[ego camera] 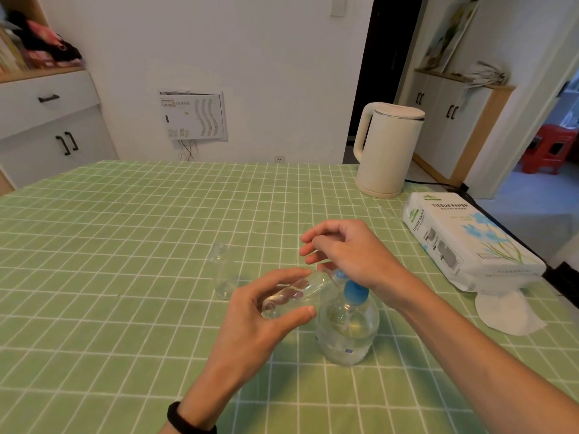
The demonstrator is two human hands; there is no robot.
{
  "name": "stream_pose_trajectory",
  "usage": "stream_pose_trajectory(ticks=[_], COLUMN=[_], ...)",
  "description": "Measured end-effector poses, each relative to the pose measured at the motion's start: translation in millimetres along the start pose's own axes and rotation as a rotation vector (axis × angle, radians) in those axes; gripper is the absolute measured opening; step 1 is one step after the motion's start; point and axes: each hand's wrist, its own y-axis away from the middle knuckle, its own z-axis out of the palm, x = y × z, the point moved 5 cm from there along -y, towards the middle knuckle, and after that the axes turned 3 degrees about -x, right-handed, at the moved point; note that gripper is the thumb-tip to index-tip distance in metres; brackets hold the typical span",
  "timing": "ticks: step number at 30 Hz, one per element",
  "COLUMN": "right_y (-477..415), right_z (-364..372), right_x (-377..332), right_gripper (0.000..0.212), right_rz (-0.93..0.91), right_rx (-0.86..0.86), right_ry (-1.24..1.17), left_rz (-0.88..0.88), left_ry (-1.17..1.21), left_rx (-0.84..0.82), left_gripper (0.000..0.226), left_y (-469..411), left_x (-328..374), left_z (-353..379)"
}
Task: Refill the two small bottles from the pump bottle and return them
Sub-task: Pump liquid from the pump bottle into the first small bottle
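Leaning at pump bottle, small bottle; pack lettered "TISSUE PAPER".

A table in a green checked cloth stands before a white wall bearing a vented white panel, with white dark-handled cabinets at the left, a dark doorway and a second white cabinet at the right, and a red stool on the pale floor beyond.

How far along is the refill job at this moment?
Done: nothing clearly; the standing small bottle is uncapped, its level unreadable. In hand: the left hand holds the tilted small bottle with its mouth at the blue nozzle of the pump bottle, the right hand over the pump head. Left: the standing bottle, returning both.
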Motion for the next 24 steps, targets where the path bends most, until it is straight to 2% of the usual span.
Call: stream_pose_trajectory(ticks=[18, 24], right_y=[3.4, 0.5], right_z=[4.4, 0.8], right_x=[9.9, 0.2], right_gripper=[0.027, 0.02], right_rz=[0.047, -0.002], right_rx=[-0.023, -0.006], right_ry=[0.022, 0.046], left_rz=[-0.016, 0.0], left_ry=[0.01, -0.007], left_rx=[-0.008, 0.001], left_gripper=[0.049, 0.048], left_y=[2.7, 1.2], left_x=[-7.6, -0.8], left_z=[0.7, -0.9])
